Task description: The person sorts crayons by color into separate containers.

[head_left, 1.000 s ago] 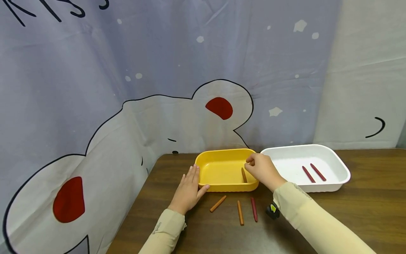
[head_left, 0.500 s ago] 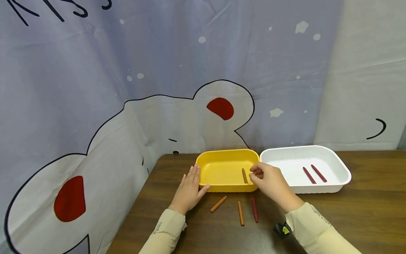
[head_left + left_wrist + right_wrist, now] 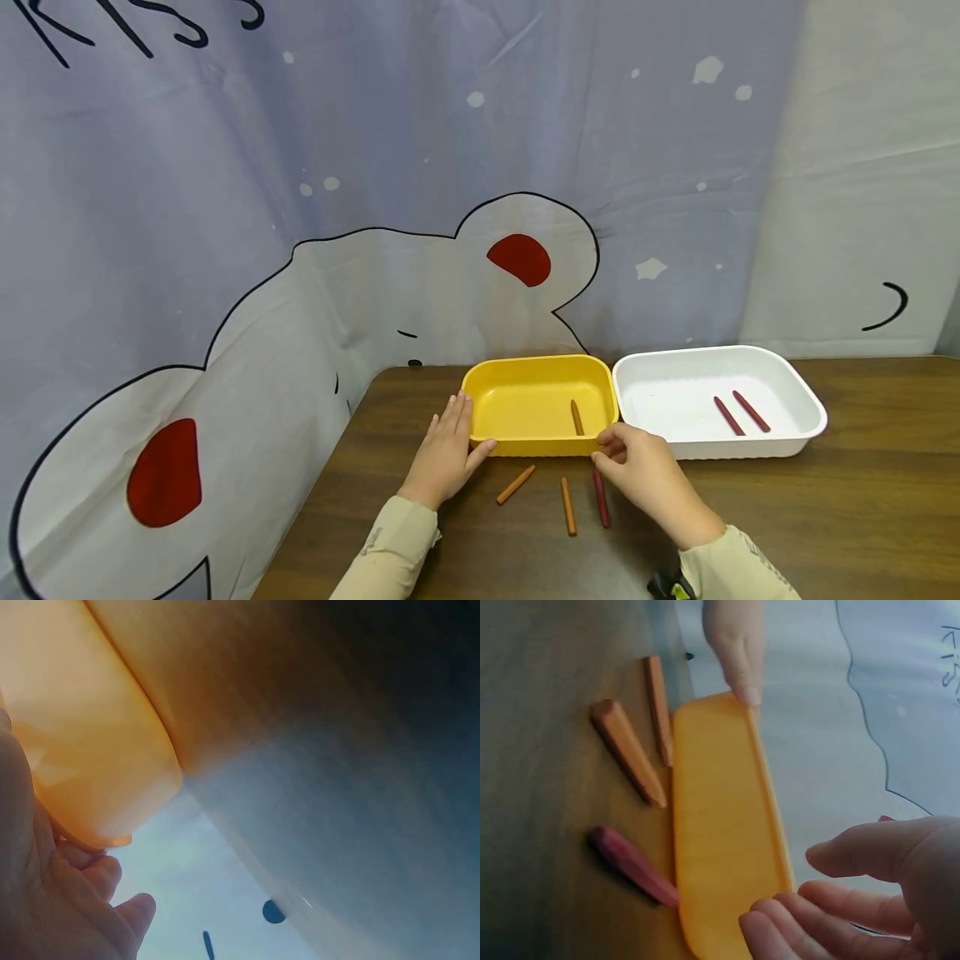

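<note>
My left hand [image 3: 441, 462] lies with straight fingers against the left side of a yellow tray [image 3: 540, 448], touching its rim. Near the tray's front right corner hovers my right hand [image 3: 652, 475], its thumb and fingers apart with nothing between them in the right wrist view. Just left of it a dark red crayon [image 3: 602, 500] lies on the table, its far end close to the fingers. Two orange-brown crayons, a slanted one [image 3: 516, 484] and a straighter one [image 3: 568, 507], lie before the tray. Inside the tray is one brown crayon [image 3: 577, 417].
A white tray [image 3: 675, 450] stands right beside the yellow one and holds two dark red crayons, a left one [image 3: 729, 416] and a right one [image 3: 752, 411]. A printed cloth [image 3: 420, 283] hangs behind the wooden table [image 3: 885, 433].
My right hand has come back from over the yellow tray's right end to its front right corner, nearer the dark red crayon. The left hand stays where it was.
</note>
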{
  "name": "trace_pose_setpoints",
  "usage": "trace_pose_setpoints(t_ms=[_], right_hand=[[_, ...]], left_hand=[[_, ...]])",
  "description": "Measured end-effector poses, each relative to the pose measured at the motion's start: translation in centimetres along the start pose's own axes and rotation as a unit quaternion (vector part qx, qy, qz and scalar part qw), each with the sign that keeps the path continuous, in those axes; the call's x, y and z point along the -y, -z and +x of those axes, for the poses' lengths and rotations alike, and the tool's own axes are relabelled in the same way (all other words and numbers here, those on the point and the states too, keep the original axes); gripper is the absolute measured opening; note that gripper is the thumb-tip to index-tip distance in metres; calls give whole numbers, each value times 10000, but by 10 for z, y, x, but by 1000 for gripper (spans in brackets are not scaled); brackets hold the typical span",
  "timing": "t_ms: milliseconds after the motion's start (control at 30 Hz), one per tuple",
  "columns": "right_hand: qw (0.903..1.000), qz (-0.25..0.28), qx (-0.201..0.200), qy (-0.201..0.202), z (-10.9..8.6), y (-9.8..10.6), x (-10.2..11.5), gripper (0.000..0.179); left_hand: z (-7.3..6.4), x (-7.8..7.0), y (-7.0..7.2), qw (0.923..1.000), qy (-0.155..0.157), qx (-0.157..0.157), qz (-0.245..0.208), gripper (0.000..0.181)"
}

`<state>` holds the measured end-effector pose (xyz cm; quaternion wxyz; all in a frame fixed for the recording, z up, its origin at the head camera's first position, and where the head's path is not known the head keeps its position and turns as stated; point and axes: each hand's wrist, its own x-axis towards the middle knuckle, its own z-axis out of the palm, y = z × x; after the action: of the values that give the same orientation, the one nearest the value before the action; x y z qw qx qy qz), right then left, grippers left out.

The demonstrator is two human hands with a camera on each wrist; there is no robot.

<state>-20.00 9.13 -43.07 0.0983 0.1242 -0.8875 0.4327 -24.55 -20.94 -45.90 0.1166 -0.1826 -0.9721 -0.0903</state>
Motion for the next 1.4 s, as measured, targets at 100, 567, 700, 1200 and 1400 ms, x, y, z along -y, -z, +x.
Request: trace_pose_setpoints(t_ms=[100, 567, 700, 1200, 1400], right_hand=[[9998, -137, 101, -87, -2, -5, -4, 14], [9938, -506, 569, -810, -8, -20, -14, 16], [9942, -575, 471, -774, -10, -24, -13, 26], [9916, -989, 508, -666, -7, -22, -16, 26], [9908, -984, 590, -712, -7, -19, -16, 25]], left_hand=[[0, 0, 0, 10000, 0, -1, -13, 81], [0, -1, -1, 10000, -13, 23, 10, 81], [-1, 0, -1, 10000, -14, 21, 15, 82], [-1, 0, -1, 10000, 1, -25, -69, 81], [0, 1, -3, 10000, -25, -48, -61, 81]])
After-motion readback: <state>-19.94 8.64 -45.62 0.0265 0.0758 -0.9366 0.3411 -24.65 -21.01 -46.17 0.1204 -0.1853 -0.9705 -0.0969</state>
